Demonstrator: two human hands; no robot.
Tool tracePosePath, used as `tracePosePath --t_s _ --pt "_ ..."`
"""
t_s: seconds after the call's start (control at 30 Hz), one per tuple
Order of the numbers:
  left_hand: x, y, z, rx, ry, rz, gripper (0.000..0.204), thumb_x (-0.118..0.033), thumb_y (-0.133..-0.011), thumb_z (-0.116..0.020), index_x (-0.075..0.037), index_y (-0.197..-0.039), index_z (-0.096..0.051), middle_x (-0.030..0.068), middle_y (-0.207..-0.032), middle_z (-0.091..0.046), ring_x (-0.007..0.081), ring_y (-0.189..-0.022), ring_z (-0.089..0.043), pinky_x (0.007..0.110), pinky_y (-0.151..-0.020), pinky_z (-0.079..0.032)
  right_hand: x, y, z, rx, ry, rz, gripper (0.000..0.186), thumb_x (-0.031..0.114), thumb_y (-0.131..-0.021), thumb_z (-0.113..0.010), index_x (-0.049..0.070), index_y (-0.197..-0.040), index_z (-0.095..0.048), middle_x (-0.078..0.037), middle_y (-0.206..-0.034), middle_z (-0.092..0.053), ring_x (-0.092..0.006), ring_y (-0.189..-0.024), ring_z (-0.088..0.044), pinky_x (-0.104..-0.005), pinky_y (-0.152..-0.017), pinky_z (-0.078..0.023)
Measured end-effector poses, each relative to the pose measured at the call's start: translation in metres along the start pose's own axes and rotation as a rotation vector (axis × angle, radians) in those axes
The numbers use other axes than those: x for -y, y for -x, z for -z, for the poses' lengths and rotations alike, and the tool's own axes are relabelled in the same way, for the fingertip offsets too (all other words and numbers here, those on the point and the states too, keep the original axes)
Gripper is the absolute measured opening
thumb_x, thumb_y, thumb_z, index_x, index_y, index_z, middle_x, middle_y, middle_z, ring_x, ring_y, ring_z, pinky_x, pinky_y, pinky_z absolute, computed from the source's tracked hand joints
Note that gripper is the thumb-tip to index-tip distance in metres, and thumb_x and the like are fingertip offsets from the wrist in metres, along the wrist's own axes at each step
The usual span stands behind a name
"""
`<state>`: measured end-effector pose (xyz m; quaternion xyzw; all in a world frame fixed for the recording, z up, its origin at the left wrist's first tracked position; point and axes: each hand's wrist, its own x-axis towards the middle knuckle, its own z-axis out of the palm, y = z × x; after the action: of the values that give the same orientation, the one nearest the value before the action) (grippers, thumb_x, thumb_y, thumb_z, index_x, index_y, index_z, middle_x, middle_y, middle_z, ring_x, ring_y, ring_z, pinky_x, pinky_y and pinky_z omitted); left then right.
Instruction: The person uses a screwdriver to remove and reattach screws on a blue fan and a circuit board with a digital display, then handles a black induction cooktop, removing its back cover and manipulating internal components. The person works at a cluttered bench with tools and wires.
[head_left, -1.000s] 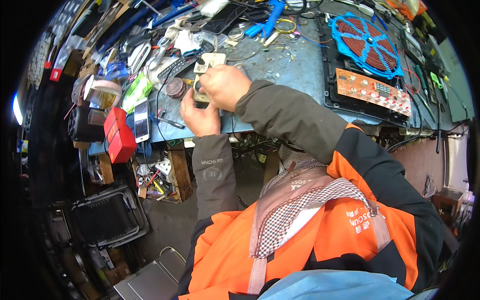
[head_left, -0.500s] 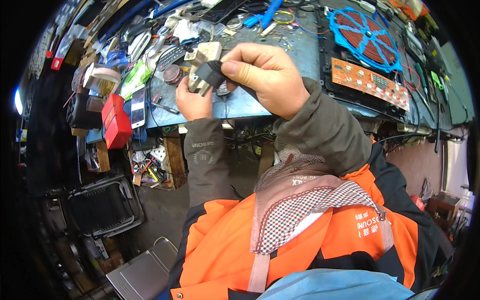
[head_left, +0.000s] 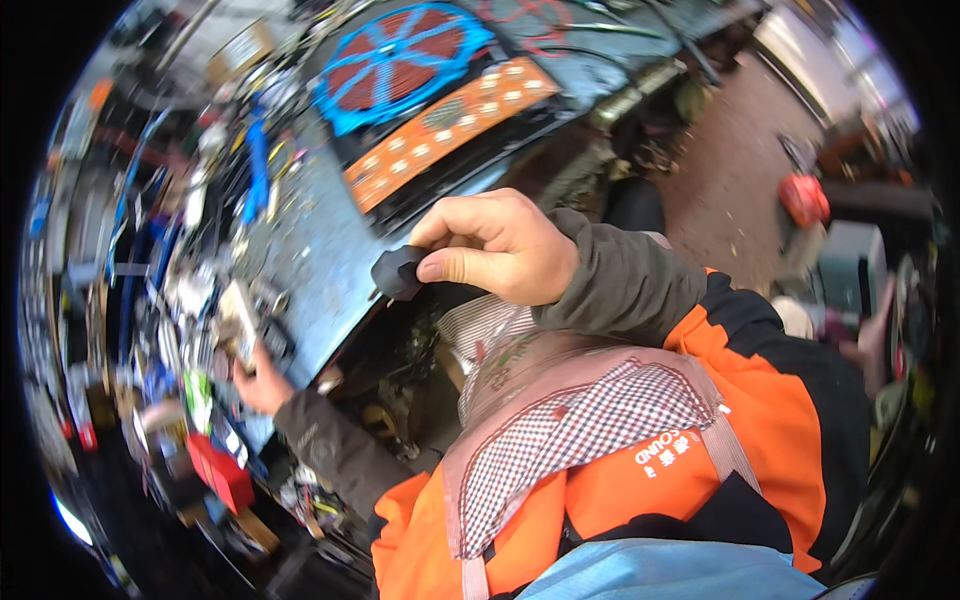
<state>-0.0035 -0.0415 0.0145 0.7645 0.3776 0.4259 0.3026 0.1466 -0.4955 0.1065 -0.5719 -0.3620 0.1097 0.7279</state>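
My right hand [head_left: 500, 248] is closed around a black power plug [head_left: 400, 272], thumb and fingers pinching its body. Metal prongs point down past its lower left side, just off the front edge of the bench. Farther left, my left hand [head_left: 264, 384] lies at the near end of a pale power strip [head_left: 238, 312] on the bench, fingers around that end. Motion blur hides the exact finger contact there. The plug is well apart from the strip.
An induction cooker's blue-framed coil [head_left: 400, 60] and orange button board [head_left: 450, 135] rest in a black housing on the blue bench [head_left: 320, 250]. Tools and cables clutter the left side. A red box [head_left: 220, 473] juts at the bench edge; a red bag [head_left: 803, 200] lies right.
The plug has come away from the power strip and moved right with my right hand. My left hand stays by the strip. The view has swung right, bringing more floor into sight.
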Motion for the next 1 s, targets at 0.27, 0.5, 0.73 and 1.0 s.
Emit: tracePosePath --t_s 0.27,0.5,0.73,1.0 --pt "0.012 -0.011 0.003 0.041 -0.021 0.004 0.073 -0.033 -0.088 -0.086 0.016 -0.134 -0.059 0.0188 -0.117 -0.071 0.0211 -0.101 -0.065 0.034 -0.094 -0.052 -0.045 0.095 0.117 -0.749 0.173 -0.169 0.016 0.004 -0.099 -0.065 0.001 -0.109 -0.054 -0.002 -0.08 -0.064 -0.0068 -0.066 -0.061 -0.0249 -0.055 -0.05" --pt "0.007 -0.016 0.002 0.027 -0.157 -0.03 0.076 -0.038 -0.087 -0.086 0.014 -0.134 -0.06 0.0202 -0.121 -0.071 0.0235 -0.105 -0.065 0.035 -0.095 -0.051 -0.142 0.124 0.199 -0.995 0.388 -0.136 0.016 0.002 -0.102 -0.061 0.0 -0.113 -0.05 -0.007 -0.094 -0.065 -0.0113 -0.077 -0.068 -0.0275 -0.068 -0.058" --pt "0.008 -0.018 0.002 0.004 -0.206 -0.026 0.078 -0.042 -0.085 -0.085 0.013 -0.135 -0.061 0.0189 -0.12 -0.071 0.024 -0.104 -0.066 0.035 -0.095 -0.051 -0.166 0.115 0.217 -1.034 0.458 -0.038 0.023 0.01 -0.096 -0.069 0.0 -0.112 -0.055 -0.012 -0.085 -0.071 -0.0174 -0.072 -0.072 -0.0329 -0.065 -0.056" --pt "0.0 -0.012 -0.001 0.004 -0.148 -0.005 0.079 -0.044 -0.086 -0.083 0.013 -0.134 -0.061 0.0205 -0.119 -0.071 0.0256 -0.102 -0.065 0.036 -0.095 -0.05 -0.148 0.111 0.215 -0.992 0.746 -0.131 0.025 0.015 -0.096 -0.071 0.004 -0.113 -0.056 -0.017 -0.09 -0.069 -0.0323 -0.078 -0.072 -0.0406 -0.07 -0.055"
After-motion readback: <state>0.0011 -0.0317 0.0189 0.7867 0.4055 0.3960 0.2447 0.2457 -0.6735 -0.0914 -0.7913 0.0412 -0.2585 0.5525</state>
